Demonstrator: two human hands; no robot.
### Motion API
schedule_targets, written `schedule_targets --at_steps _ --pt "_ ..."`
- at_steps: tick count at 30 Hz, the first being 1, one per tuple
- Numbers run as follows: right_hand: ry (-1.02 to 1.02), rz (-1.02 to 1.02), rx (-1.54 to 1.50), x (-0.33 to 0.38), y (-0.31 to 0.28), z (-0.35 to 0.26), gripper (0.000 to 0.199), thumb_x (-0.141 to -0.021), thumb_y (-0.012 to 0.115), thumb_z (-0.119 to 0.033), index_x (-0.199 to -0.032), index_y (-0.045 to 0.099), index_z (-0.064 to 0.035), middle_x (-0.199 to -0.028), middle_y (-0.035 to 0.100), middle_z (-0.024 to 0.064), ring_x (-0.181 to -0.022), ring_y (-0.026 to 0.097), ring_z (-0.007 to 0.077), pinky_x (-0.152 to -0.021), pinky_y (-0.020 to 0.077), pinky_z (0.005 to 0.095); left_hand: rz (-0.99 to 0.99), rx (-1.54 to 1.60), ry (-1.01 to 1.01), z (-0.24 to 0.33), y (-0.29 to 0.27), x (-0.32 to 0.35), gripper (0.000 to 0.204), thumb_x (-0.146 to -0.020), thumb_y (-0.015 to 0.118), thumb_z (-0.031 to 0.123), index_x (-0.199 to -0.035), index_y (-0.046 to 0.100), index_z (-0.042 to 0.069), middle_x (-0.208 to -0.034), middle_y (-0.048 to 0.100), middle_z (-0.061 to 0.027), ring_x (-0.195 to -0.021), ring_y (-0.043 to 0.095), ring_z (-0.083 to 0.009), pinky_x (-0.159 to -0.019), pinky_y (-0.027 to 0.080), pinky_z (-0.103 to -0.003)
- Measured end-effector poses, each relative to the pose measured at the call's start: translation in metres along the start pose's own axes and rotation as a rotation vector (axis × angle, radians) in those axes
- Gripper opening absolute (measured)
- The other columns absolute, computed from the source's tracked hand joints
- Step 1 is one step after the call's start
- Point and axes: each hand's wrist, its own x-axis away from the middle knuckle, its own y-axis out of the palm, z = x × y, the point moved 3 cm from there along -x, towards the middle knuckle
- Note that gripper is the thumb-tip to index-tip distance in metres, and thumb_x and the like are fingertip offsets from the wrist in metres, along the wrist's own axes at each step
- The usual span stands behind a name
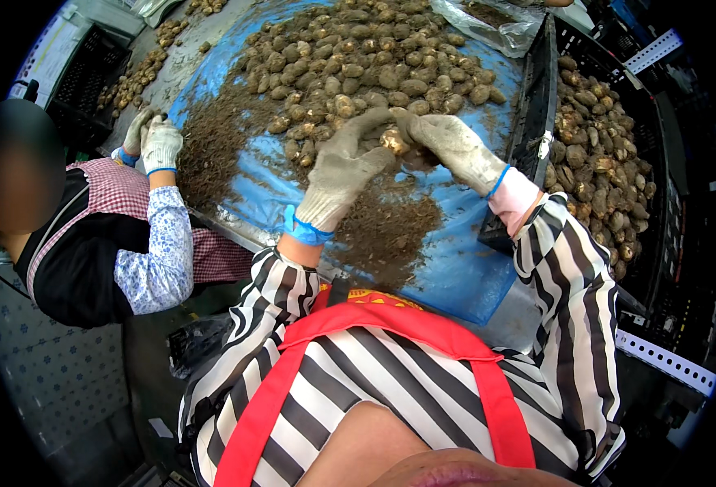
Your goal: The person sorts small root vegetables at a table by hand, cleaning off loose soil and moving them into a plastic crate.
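Observation:
My left hand (340, 177), in a dirty white knit glove with a blue cuff, curls its fingers and thumb around the left side of a small brown taro (393, 141) with pale patches. From the other side my right hand (457, 148), gloved alike, closes its fingertips on the same taro. Part of the taro is hidden by the gloves. Just beyond both hands rises a big heap of earthy taro (374, 57) on a blue plastic sheet (463, 280). Loose brown soil (390, 231) is spread on the sheet below my hands.
A black crate (536, 122) stands at my right, with many taro (593, 162) beside its wall. Clear plastic (488, 24) lies at the far right. On my left a co-worker's gloved hands (153, 144) work over the table, near a black crate (88, 77) and more taro (135, 77).

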Motion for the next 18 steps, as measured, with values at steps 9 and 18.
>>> schedule_targets --at_steps 9,18 --pt "0.133 -0.033 0.095 0.003 0.009 -0.012 0.036 -0.097 0.068 -0.028 -0.12 0.071 0.0002 -0.095 0.071 0.0039 -0.085 0.064 0.012 -0.079 0.0524 0.0294 0.053 -0.035 0.009 -0.002 0.002 0.002 0.051 -0.091 0.062 0.014 -0.14 0.058 0.002 -0.136 0.062 -0.0158 -0.125 0.06 -0.0248 -0.105 0.048 -0.036" --pt "-0.019 0.092 0.015 0.003 0.011 -0.029 0.043 -0.094 0.072 -0.031 -0.125 0.07 -0.0007 -0.115 0.073 0.0114 -0.103 0.067 0.0162 -0.091 0.0519 0.0314 -0.071 0.179 0.0 -0.022 0.0 -0.005 0.062 -0.089 0.063 0.013 -0.148 0.049 0.001 -0.151 0.05 -0.0168 -0.133 0.055 -0.0266 -0.107 0.049 -0.038"
